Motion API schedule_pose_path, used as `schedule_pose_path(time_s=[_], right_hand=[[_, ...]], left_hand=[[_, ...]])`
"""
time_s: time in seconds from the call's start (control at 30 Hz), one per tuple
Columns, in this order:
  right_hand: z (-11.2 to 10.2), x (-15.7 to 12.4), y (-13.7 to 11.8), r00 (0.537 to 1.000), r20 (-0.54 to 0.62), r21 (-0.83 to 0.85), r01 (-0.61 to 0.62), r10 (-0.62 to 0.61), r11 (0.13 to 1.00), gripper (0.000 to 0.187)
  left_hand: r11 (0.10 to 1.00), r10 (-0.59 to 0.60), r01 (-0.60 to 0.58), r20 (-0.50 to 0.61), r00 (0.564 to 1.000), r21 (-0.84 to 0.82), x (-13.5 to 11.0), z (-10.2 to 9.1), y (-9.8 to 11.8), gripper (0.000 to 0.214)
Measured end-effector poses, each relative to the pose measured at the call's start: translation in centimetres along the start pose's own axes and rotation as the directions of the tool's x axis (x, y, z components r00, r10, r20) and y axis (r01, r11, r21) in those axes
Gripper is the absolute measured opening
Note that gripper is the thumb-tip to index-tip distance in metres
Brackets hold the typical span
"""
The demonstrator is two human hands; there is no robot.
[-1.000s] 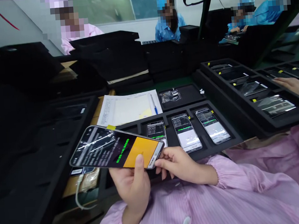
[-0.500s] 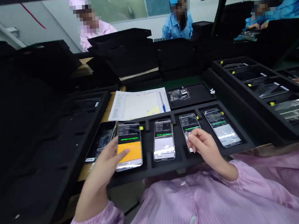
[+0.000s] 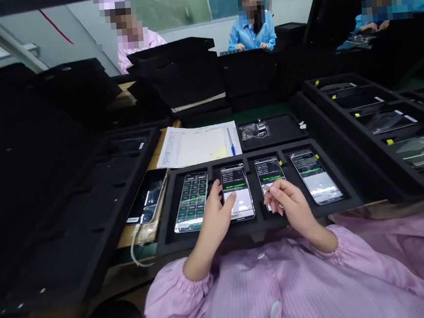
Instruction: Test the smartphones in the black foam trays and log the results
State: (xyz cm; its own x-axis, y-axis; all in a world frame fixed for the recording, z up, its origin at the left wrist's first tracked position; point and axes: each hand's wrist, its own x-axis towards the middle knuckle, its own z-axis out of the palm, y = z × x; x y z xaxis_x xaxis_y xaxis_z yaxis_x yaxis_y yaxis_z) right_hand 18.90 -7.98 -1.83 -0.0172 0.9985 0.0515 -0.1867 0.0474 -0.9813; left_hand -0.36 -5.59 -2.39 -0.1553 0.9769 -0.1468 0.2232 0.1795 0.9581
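A black foam tray (image 3: pixel 166 231) in front of me holds a row of lit phones. My left hand (image 3: pixel 215 220) rests on the second phone (image 3: pixel 239 186), with the thumb on its screen and the fingers curled at its left edge. The first phone (image 3: pixel 191 200), showing a green grid, lies in its slot just left of that hand. My right hand (image 3: pixel 289 204) hovers over the lower part of the third phone (image 3: pixel 269 168) and pinches a small grey piece (image 3: pixel 266 188). The fourth phone (image 3: pixel 316 175) lies untouched to the right.
Behind the tray lie a paper sheet (image 3: pixel 196 145) with a blue pen (image 3: pixel 230 142) and a small tray of bagged metal parts (image 3: pixel 255 130). A dark phone on a cable (image 3: pixel 147 196) lies left. More phone trays (image 3: pixel 378 121) stand right, foam stacks and other people behind.
My left hand put the orange-screen phone into the first slot, where it now shows a green grid, then moved right onto the second phone. My right hand stayed over the third phone.
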Motion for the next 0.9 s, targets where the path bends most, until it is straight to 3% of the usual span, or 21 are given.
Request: schedule_pose_path(time_s=[0.1,0.23,0.3,0.4,0.5,0.6,0.7,0.83,0.9], right_hand=[[-0.1,0.3,-0.3,0.999,0.016,0.128,-0.054,0.052,0.99,0.028],[0.3,0.1,-1.2,0.95,0.139,0.395,-0.313,0.281,0.864,0.029],[0.8,-0.3,-1.6,0.9,0.211,0.45,-0.437,0.382,0.779,0.03],[2.2,-0.8,-1.5,0.851,0.305,0.407,-0.523,0.428,0.749,0.03],[3.6,-0.8,-1.2,0.873,0.366,0.248,-0.425,0.322,0.87,0.04],[4.0,-0.7,-1.0,0.947,0.276,0.059,-0.19,0.167,0.98,0.042],[3.9,-0.8,-1.3,0.973,0.213,-0.031,-0.085,0.089,0.996,0.046],[3.7,-1.1,-1.7,0.974,0.221,0.012,-0.045,0.041,0.999,0.044],[3.2,-1.3,-1.6,0.981,0.192,0.003,-0.002,0.001,1.0,0.039]], left_hand=[[0.99,-0.042,0.05,0.065,0.997,-0.129,0.9,-0.3,0.7,0.07],[0.976,-0.037,0.089,0.252,0.967,-0.198,1.3,-0.8,2.2,0.049],[0.961,0.018,0.045,0.223,0.975,-0.274,0.8,-0.7,3.0,0.049],[0.899,0.151,-0.126,0.026,0.988,-0.42,-0.8,0.2,3.9,0.052],[0.846,0.25,-0.297,-0.163,0.954,-0.442,-2.4,1.5,4.3,0.049],[0.814,0.32,-0.419,-0.291,0.902,-0.402,-3.4,2.4,4.4,0.043],[0.781,0.35,-0.468,-0.332,0.876,-0.414,-3.7,3.0,4.5,0.044],[0.764,0.348,-0.474,-0.339,0.874,-0.439,-3.5,3.1,5.1,0.045],[0.758,0.35,-0.5,-0.386,0.854,-0.418,-2.9,2.4,5.4,0.042]])
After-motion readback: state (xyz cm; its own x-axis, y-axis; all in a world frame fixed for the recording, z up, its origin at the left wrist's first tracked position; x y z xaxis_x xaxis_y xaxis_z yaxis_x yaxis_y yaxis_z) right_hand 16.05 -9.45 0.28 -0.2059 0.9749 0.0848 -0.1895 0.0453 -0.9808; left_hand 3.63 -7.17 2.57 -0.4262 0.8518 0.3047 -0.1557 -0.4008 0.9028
